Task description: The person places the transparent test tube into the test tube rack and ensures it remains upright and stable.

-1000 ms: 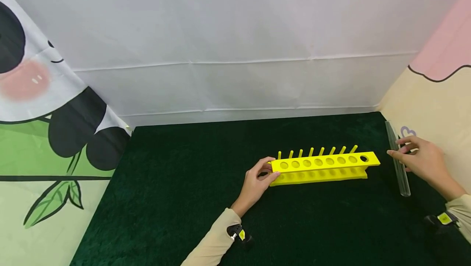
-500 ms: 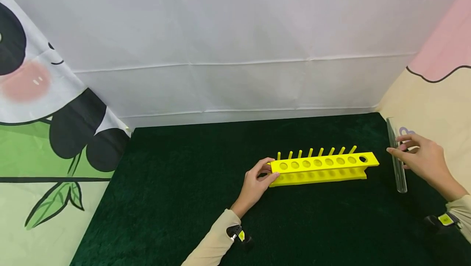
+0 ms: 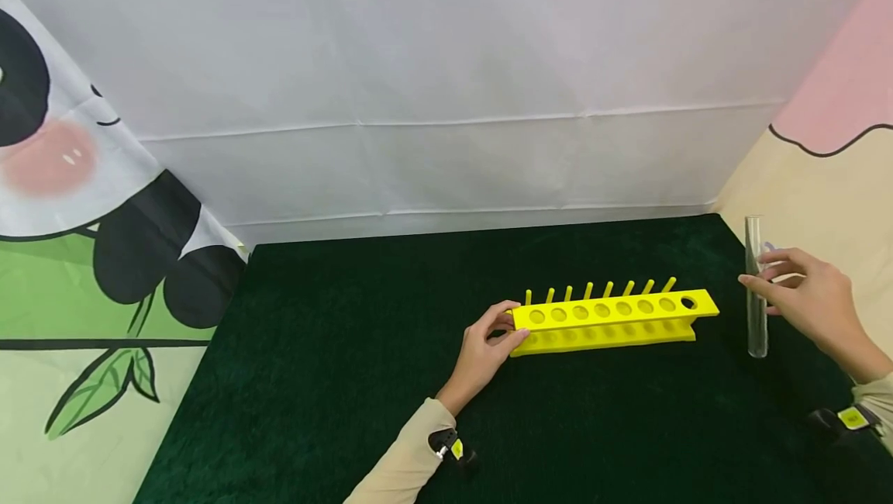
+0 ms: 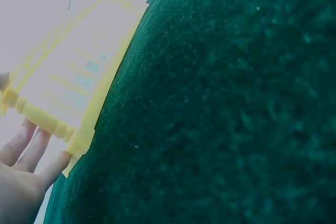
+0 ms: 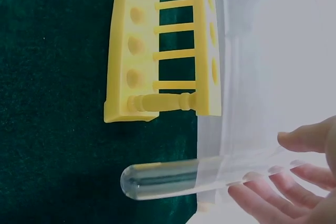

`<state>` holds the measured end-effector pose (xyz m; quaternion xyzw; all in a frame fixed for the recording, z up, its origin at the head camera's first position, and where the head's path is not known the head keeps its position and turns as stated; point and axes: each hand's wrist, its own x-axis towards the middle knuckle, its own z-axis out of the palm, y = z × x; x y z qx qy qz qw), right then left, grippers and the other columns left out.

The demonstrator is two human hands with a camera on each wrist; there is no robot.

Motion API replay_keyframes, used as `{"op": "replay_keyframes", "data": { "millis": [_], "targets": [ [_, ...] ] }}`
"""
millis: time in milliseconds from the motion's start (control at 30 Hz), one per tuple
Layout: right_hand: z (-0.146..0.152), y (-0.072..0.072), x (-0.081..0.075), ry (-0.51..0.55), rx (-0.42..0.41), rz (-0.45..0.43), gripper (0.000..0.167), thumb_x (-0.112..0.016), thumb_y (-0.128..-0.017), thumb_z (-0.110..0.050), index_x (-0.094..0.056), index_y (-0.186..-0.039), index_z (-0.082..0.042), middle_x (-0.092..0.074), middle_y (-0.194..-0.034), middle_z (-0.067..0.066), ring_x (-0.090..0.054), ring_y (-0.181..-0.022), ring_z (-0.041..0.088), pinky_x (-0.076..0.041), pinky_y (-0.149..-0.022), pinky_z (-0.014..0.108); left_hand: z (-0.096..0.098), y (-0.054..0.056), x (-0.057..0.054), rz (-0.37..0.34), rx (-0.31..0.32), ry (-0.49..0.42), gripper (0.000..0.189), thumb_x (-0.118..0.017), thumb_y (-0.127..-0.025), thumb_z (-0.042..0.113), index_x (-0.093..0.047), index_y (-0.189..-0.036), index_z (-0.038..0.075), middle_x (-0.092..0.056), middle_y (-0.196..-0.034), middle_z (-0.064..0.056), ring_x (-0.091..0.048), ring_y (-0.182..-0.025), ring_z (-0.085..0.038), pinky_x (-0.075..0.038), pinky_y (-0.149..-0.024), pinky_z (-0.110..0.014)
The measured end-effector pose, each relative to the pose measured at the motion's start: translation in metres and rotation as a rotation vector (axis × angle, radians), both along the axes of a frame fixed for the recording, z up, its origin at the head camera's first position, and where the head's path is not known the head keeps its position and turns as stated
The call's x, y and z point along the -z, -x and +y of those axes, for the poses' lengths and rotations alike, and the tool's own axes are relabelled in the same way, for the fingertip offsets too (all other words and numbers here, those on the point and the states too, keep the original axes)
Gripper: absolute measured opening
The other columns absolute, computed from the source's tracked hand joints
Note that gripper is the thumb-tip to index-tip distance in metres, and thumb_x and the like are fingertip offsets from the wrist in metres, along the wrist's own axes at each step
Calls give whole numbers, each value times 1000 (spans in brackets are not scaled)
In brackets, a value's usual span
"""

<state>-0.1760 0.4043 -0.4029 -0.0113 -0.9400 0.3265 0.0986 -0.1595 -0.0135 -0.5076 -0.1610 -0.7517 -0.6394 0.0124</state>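
Observation:
A yellow test tube rack (image 3: 613,321) stands on the green cloth, a row of round holes along its top. My left hand (image 3: 481,349) grips its left end, thumb in front and fingers behind. In the left wrist view that hand (image 4: 23,182) holds the rack's end post and lower corner. Off the rack's right end, my right hand (image 3: 812,298) pinches a clear glass test tube (image 3: 756,329) between thumb and fingers. The tube is nearly upright in the head view. Its rounded bottom (image 5: 139,183) points down, close over the cloth in the right wrist view.
Dark green cloth (image 3: 349,380) covers the table. A white sheet (image 3: 446,139) hangs along the back edge. Printed cloths stand at the left (image 3: 139,279) and right (image 3: 837,201). Several yellow pegs (image 3: 589,289) rise behind the rack's top bar.
The tube has swung from a slant to nearly upright, its lower end moving left and up. The right hand has turned slightly. Left hand and rack stay in place.

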Motion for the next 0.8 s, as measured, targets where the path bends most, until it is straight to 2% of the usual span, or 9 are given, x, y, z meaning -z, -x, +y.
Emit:
{"op": "replay_keyframes", "data": {
  "millis": [100, 333, 433, 600, 733, 800],
  "targets": [
    [-1, 0, -2, 12, 5, -5, 50, -65, -90, -27, -47, -120, 10, -52, -104, 32, -42, -61, -17, -51, -45, 21, 0, -1, -4, -7, -1, 0, 41, -65, -90, 14, -52, -129, 13, -58, -117, -7, -59, -103, -23, -51, -89, -39],
    [-3, -2, -5, 28, 25, 9, 51, -64, -91, -26, -46, -122, 10, -53, -103, 30, -41, -62, -20, -49, -45, 17, -1, -13, -33, -6, 6, -6, 37, -64, -91, 11, -53, -126, 12, -58, -116, -11, -59, -102, -23, -51, -89, -38],
    [-4, -3, -6, 38, 36, 25, 50, -65, -90, -26, -47, -122, 8, -54, -102, 29, -42, -62, -20, -48, -46, 15, -1, -10, -26, -11, 1, -3, 38, -64, -90, 11, -53, -127, 12, -58, -116, -12, -59, -103, -24, -52, -89, -38],
    [-8, -4, -9, 51, 37, 45, 49, -65, -90, -25, -48, -122, 8, -55, -104, 30, -41, -63, -22, -47, -47, 12, -2, 0, -5, -21, -5, 10, 41, -64, -91, 14, -51, -129, 15, -57, -118, -11, -58, -104, -26, -52, -88, -34],
    [-11, -6, -11, 57, 40, 68, 48, -65, -90, -23, -49, -122, 8, -55, -104, 28, -40, -65, -24, -45, -49, 8, -3, 3, -1, -24, 2, 21, 41, -65, -91, 19, -51, -130, 17, -57, -119, -4, -58, -104, -20, -52, -86, -29],
    [-11, -7, -12, 64, 46, 84, 46, -66, -89, -22, -50, -121, 7, -58, -98, 16, -41, -65, -25, -45, -49, 8, -3, 4, -1, -26, 12, 20, 42, -65, -91, 21, -51, -130, 17, -57, -118, -1, -58, -104, -17, -52, -86, -28]
  ]
}}
